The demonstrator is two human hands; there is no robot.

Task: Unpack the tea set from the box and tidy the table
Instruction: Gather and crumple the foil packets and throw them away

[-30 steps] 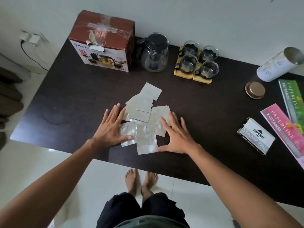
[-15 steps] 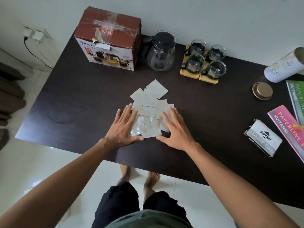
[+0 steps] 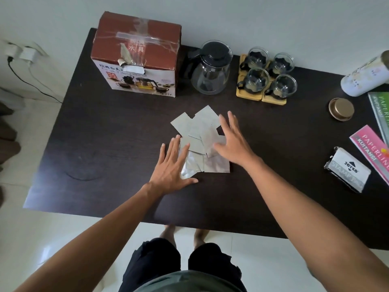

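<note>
A dark table (image 3: 109,131) fills most of the frame, and at its centre lies a loose heap of silvery foil sachets (image 3: 202,142), overlapping one another at odd angles. The left hand (image 3: 171,167) lies flat on the lower left edge of the heap, fingers straight and slightly spread, thumb out along the tabletop; it holds nothing. The right hand (image 3: 232,142) rests on the right side of the heap, fingers straight and splayed toward the upper part of the frame, thumb pointing left over the sachets; it too grips nothing. At the upper left of the table stands the red and white box (image 3: 136,57), its top sealed with clear tape and a picture of the tea set on its front. Just right of the box is a glass teapot (image 3: 211,70) with a black lid and handle. Right of that, four glass cups (image 3: 267,74) sit in a two-by-two cluster on wooden coasters (image 3: 261,98). At the far right a white canister (image 3: 364,79) lies on its side, with a round gold lid (image 3: 341,109) near it below. Lower right holds a stamp pad box (image 3: 348,170), and beside it a pink booklet (image 3: 372,148) and a green booklet (image 3: 381,110) at the frame's edge.
</note>
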